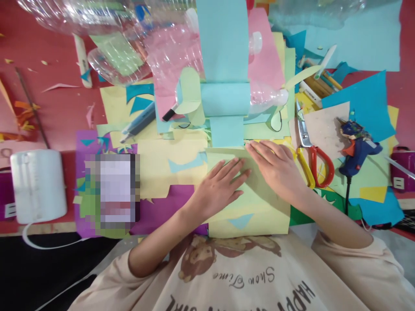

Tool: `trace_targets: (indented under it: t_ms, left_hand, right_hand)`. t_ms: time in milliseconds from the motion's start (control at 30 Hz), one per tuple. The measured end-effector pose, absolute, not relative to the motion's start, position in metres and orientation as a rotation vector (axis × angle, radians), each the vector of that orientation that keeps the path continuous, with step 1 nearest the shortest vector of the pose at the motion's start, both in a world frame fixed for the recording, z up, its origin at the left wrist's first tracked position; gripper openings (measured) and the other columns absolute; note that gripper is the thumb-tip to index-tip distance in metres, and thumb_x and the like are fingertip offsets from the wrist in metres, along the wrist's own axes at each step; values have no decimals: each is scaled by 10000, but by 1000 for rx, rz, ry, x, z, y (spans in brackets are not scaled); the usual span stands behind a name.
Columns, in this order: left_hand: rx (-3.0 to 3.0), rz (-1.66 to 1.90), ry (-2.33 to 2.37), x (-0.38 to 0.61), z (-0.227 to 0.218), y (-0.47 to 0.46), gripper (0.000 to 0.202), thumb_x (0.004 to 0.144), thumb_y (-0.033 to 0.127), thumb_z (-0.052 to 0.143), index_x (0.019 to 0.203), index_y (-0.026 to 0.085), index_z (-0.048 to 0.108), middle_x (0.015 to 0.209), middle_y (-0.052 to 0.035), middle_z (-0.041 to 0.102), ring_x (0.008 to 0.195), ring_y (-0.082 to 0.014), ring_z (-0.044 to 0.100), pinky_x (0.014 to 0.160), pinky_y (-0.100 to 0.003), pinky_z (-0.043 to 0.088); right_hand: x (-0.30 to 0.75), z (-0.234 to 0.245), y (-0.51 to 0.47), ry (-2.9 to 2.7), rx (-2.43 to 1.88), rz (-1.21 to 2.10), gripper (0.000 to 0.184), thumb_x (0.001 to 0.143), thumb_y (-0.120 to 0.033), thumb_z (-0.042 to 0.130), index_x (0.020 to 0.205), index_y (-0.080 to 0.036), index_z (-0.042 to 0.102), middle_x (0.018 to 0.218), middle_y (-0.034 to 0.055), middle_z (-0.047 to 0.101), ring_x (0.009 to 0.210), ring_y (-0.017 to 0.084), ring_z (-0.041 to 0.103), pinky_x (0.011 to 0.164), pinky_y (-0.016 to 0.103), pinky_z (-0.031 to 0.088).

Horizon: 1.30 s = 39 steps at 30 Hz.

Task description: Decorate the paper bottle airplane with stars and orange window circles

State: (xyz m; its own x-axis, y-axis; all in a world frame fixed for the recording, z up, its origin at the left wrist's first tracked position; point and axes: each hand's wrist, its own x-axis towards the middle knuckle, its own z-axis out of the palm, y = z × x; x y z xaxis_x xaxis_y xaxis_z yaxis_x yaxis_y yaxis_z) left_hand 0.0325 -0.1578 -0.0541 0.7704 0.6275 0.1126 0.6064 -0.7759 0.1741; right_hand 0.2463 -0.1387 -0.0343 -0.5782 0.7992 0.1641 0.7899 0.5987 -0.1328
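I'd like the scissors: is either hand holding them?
No, the scissors lie beside the right hand, which, like the left hand, is over green paper.

The front sheet [257, 194] is pale green, and the folded strip [223, 47] plain light blue. The table [61, 112] is red; the large paper at left [162, 211] is purple. The scissors [304, 134] have silver blades with red and yellow handles. The glue gun [355, 157] is dark blue, its cord [348, 194] black. The shirt [240, 270] is cream, printed with brown cartoon figures and dark lettering.
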Motion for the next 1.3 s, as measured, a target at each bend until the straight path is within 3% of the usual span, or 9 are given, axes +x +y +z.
trace_targets:
  t_ms: [167, 467, 700, 1300]
  left_hand:
    - [2870, 474, 1004, 35, -44, -161, 330, 942, 244, 526, 1262, 174, 564, 1341, -86, 606, 1265, -226, 556, 1071, -386, 448]
    - [2900, 325, 1191, 34, -52, -160, 471, 939, 193, 484, 1403, 131, 435, 1456, -131, 488, 1359, -261, 456, 1125, -402, 375]
    - [2912, 260, 1196, 36, -60, -160, 474, 979, 345, 434, 1395, 117, 443, 1429, -138, 518, 1322, -262, 498, 1090, -408, 417]
    - [2904, 239, 1136, 23, -60, -156, 478, 996, 348, 390, 1419, 130, 430, 1465, -136, 476, 1348, -261, 468, 1107, -414, 398]
  right_hand:
    - [247, -36, -149, -2648, -1309, -21, 428, 944, -83, 438, 1368, -98, 491, 1355, 85, 601, 1246, 222, 493, 974, 356, 430]
    - [244, -42, -156, -2634, -1370, 32, 422, 941, -104, 451, 1357, -96, 521, 1398, 95, 567, 1250, 240, 505, 988, 379, 442]
    - [242, -45, -161, -2640, -1395, 37, 385, 961, -201, 473, 1324, -105, 559, 1409, 99, 557, 1248, 252, 515, 987, 387, 457]
    - [239, -50, -165, -2671, -1363, 121, 429, 976, -272, 452, 1366, -105, 519, 1428, 115, 535, 1311, 263, 482, 1039, 404, 443]
